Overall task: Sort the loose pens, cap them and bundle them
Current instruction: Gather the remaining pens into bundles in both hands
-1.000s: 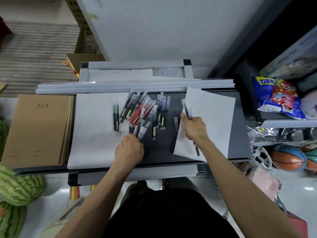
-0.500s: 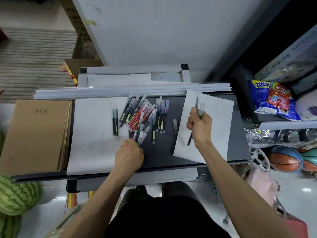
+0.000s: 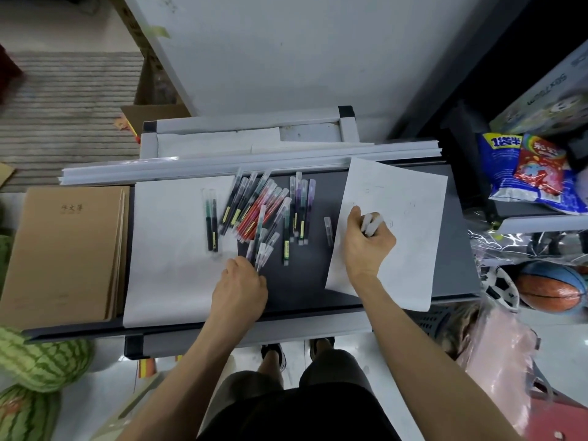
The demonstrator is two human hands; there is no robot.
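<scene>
Loose pens point(image 3: 264, 211) fanned on dark desk point(image 3: 305, 281), long axes mostly running away from body. Left hand point(image 3: 240, 289) nearer, fingertips pinching nearest pen ends. Right hand point(image 3: 369, 241) fisted round capped pen point(image 3: 370, 223), over right paper sheet point(image 3: 410, 218).

Bare forearms, black top point(image 3: 296, 415), dark shorts point(image 3: 331, 367), dark shoes point(image 3: 273, 354).
</scene>
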